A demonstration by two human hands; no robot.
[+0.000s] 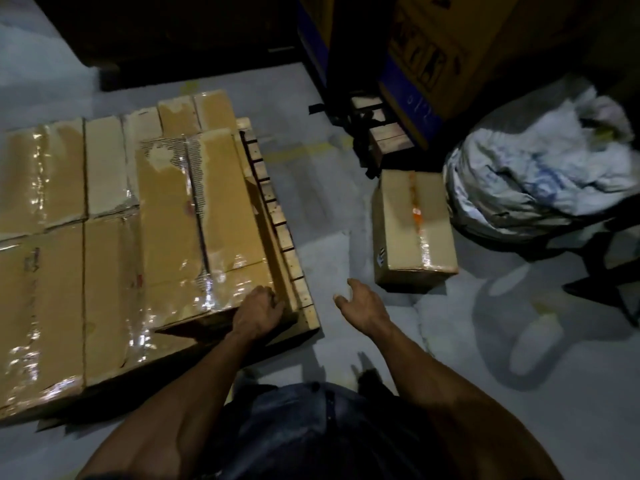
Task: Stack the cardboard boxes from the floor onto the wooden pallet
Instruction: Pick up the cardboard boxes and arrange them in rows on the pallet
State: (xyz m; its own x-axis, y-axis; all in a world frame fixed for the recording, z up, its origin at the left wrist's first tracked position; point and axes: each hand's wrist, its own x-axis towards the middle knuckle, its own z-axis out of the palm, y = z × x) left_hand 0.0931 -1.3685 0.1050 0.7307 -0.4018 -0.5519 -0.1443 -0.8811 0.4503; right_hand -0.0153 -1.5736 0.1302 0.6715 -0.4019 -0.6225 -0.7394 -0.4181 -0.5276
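Several taped cardboard boxes lie in a layer on the wooden pallet (304,299), whose slatted right edge shows bare. A second-layer box (194,220) sits on top near the pallet's right side. My left hand (258,313) rests on the near right corner of that top box, fingers curled over its edge. My right hand (360,303) hovers above the floor with relaxed fingers and holds nothing. A single taped cardboard box (414,230) stands on the floor to the right, just beyond my right hand.
A large clear plastic sack (540,174) of crumpled white material sits at the right. Tall blue and brown cartons (433,57) on another pallet stand at the back. A dark frame's legs (606,292) reach in at the far right. Grey floor lies between pallet and box.
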